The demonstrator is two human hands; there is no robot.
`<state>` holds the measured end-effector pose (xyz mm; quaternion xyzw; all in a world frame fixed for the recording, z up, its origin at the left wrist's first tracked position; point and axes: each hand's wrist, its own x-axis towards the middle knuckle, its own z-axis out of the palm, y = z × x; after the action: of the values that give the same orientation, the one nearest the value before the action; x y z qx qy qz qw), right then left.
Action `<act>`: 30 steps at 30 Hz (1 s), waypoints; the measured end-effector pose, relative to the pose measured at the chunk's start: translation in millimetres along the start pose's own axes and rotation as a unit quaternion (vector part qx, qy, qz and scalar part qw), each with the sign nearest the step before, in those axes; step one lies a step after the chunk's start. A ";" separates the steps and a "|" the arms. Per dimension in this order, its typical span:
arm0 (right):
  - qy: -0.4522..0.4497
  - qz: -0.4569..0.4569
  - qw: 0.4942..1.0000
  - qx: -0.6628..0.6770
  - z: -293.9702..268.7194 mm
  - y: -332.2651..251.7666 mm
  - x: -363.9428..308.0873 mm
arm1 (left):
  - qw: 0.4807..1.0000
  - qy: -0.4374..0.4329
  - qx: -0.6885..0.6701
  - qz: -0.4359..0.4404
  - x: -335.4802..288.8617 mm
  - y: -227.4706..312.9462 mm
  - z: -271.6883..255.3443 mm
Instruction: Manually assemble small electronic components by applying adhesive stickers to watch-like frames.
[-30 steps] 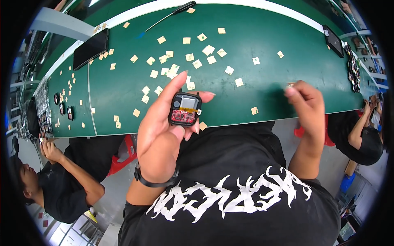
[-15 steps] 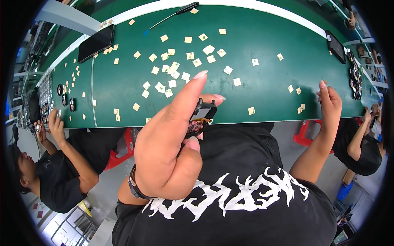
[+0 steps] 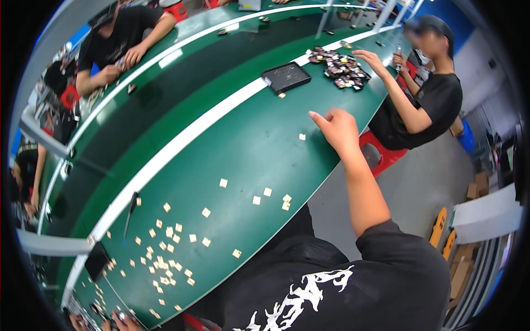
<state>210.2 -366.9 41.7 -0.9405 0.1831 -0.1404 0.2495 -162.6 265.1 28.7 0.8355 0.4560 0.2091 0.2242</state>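
Observation:
My right hand (image 3: 339, 131) is held out over the near edge of the green table, on the right. Its thumb points left, apart from the loosely curled fingers, and I see nothing held in it. A single small cream square sticker (image 3: 302, 137) lies on the table just left of that hand. Farther on sits a pile of small black device parts (image 3: 345, 71), beyond my fingertips. My left hand is out of the picture, and so is the open black device casing it held earlier.
A black tray (image 3: 287, 77) stands by the white strip. Many cream stickers (image 3: 160, 265) lie scattered at lower left, near a screwdriver (image 3: 130, 216) and a black flat panel (image 3: 97, 261). A co-worker (image 3: 422, 105) sits at the right; another person's hands (image 3: 124, 320) show at lower left.
The view has swung to the right, bringing the tray and the parts pile nearer the middle. My right hand has reached out toward the pile. My left hand with the casing has left the picture.

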 end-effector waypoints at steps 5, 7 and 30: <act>0.136 -0.044 0.989 -0.031 17.0 33.2 93.2 | 0.997 0.050 0.049 0.024 16.4 -4.7 -7.3; 0.156 -0.022 0.987 -0.043 21.1 30.9 122.2 | 0.995 0.052 0.081 0.038 23.0 -13.4 -9.7; 0.064 0.137 0.988 -0.001 -6.0 62.3 247.6 | 0.943 0.270 0.095 0.172 -8.6 17.5 5.9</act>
<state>412.2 -522.4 57.0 -0.8958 0.3263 -0.1640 0.2532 -151.9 248.2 32.5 0.8308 0.3665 0.4181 -0.0272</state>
